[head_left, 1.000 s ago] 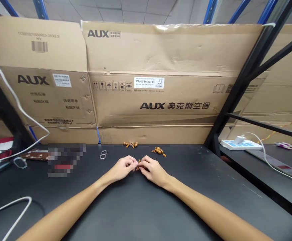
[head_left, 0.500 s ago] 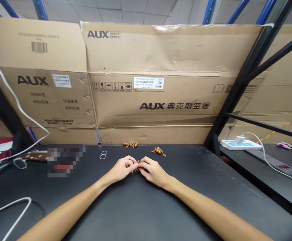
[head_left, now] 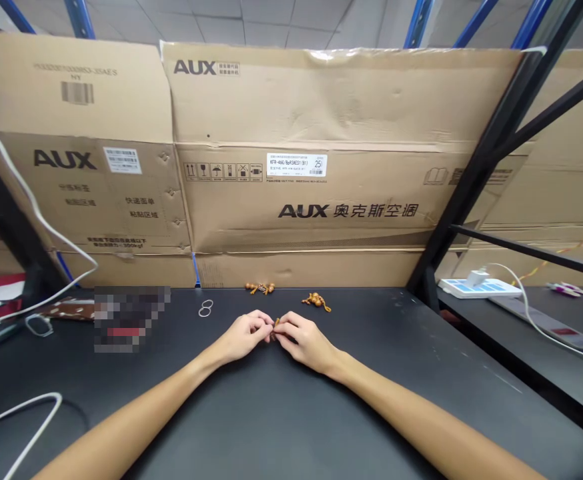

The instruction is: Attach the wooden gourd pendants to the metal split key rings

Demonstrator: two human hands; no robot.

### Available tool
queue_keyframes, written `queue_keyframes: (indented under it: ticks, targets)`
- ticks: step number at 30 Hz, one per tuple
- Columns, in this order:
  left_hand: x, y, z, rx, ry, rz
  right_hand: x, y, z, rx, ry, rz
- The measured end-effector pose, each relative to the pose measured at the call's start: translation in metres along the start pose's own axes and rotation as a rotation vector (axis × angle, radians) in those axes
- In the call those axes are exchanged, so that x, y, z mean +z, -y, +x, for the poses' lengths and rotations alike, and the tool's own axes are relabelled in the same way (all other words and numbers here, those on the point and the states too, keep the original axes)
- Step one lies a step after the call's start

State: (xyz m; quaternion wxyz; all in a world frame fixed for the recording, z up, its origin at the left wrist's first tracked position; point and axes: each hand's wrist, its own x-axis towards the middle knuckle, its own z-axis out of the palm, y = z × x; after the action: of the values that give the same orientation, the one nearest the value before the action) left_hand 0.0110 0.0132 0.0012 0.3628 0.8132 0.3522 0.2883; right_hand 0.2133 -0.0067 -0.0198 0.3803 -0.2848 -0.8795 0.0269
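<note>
Both hands meet over the middle of the black table, fingertips pinched close together. Between them shows a small brown-orange corded piece (head_left: 273, 335), mostly covered by fingers. My left hand (head_left: 249, 333) is closed on its left side, thumb against the index finger. From the right, my right hand (head_left: 301, 340) pinches the same piece. Beyond the hands lie two similar wooden-bead cord pendants: one (head_left: 260, 288) by the cardboard, the other (head_left: 316, 301) farther right. Two joined metal rings (head_left: 205, 308) rest left of my left hand.
Tall cardboard sheets (head_left: 301, 187) stand along the back of the black table (head_left: 251, 427). At left are a white cable (head_left: 36, 420), a pair of glasses (head_left: 39, 325) and a brown spotted pouch (head_left: 71, 309). A power strip (head_left: 481, 288) sits on the right-hand table beyond a black post.
The fingertips have shifted slightly, with a small gap now between the hands and a bit more orange cord showing by the right fingers. The other things stay put.
</note>
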Motion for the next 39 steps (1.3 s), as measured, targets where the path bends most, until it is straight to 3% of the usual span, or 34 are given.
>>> queue_keyframes:
  ticks: [6, 12, 16, 24, 31, 39]
  targets:
    - [-0.005, -0.004, -0.002, 0.024, 0.065, -0.062, 0.0, -0.003, 0.0, 0.088, 0.01, -0.02]
    - [-0.003, -0.002, 0.0, -0.005, 0.037, -0.046, 0.0, -0.001, 0.0, 0.011, -0.037, -0.008]
    - [-0.002, -0.001, -0.001, 0.009, 0.039, -0.038, -0.001, 0.0, 0.0, -0.028, -0.004, -0.03]
    - [-0.009, 0.0, -0.002, 0.038, 0.097, -0.021, -0.001, -0.002, 0.001, 0.07, 0.024, -0.002]
    - [-0.01, -0.001, -0.001, 0.018, 0.059, -0.049, -0.002, -0.002, -0.001, -0.047, 0.008, -0.066]
    - [-0.01, -0.001, 0.001, -0.029, 0.052, -0.108, -0.002, -0.002, 0.0, -0.049, -0.081, -0.129]
